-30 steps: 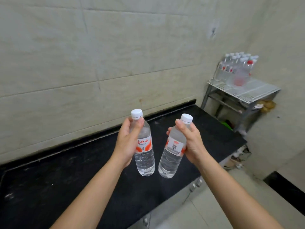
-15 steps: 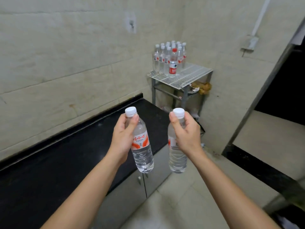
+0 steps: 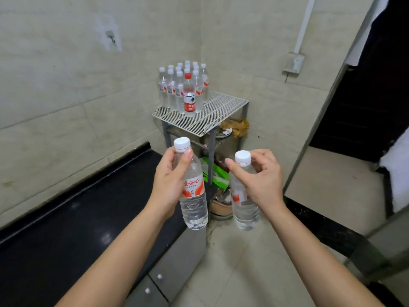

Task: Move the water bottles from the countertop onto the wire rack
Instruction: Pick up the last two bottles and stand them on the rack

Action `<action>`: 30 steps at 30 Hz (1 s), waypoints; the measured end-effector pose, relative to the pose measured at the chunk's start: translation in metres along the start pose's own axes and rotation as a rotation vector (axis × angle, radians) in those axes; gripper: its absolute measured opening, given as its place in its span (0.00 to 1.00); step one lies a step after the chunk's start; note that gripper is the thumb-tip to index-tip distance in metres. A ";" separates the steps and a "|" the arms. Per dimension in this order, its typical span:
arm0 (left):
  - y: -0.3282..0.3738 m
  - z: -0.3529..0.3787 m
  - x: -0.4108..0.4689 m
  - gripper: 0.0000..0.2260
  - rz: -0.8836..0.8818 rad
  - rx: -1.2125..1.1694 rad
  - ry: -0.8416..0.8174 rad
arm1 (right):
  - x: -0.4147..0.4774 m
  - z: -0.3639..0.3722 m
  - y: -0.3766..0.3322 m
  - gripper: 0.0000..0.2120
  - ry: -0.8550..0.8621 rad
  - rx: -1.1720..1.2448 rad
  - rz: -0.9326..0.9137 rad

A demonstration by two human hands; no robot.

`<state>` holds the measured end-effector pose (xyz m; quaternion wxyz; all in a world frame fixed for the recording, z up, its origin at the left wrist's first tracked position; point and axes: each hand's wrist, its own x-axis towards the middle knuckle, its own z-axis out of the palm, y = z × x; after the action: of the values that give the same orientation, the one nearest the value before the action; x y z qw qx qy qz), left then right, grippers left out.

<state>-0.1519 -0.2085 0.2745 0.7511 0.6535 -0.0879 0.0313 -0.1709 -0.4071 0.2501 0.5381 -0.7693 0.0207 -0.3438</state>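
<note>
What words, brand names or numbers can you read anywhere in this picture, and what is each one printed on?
"哇哈哈", in red characters, though the first character is partly hidden by the thumb: label of the bottle in the left hand.
Small grey print under those characters: too small to read.
Label of the bottle in the right hand: turned away, not readable.
Red label of the red-capped bottle on the wire rack: white characters, too blurred to read.
White-capped bottles behind it: labels too small.

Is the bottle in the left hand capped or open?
Capped. A white cap sits on the neck of the bottle above the left hand, and clear water shows in its lower half.
</note>
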 end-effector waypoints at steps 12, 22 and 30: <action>-0.032 0.062 0.202 0.11 0.086 0.029 -0.060 | 0.172 0.015 0.063 0.22 -0.028 -0.051 0.107; -0.065 0.123 0.334 0.11 0.145 0.151 -0.003 | 0.290 0.038 0.161 0.26 -0.117 -0.009 0.124; -0.081 0.173 0.486 0.14 0.110 0.323 0.067 | 0.460 0.061 0.225 0.29 -0.471 -0.382 -0.114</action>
<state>0.3235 -0.4237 0.3016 0.6362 0.7583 -0.0922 0.1081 0.2900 -0.6369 0.2828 0.3535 -0.9150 -0.0837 -0.1755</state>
